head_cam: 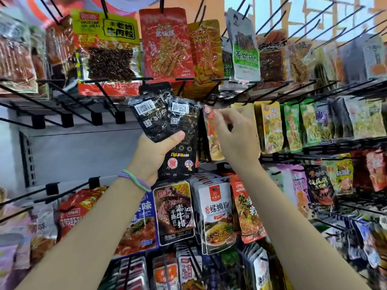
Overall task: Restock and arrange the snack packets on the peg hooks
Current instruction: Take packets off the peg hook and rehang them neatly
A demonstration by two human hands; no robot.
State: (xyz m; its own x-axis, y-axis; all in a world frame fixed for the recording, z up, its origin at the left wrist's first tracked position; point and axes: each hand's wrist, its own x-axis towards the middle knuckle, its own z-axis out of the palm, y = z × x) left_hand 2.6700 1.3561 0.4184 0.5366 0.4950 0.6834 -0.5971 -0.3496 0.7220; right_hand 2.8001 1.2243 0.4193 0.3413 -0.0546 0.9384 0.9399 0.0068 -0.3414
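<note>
While the left hand (154,152) grips a fan of black snack packets (167,126) with thumb curled over them, just right of them the right hand (234,139) fingers (222,117) pinch an orange hanging packet (211,130).

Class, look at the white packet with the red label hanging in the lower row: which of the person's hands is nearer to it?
Left, narrowly. The left hand, gripping black packets, sits above and left of the white packet; the right hand is higher, up by the yellow packets.
</note>
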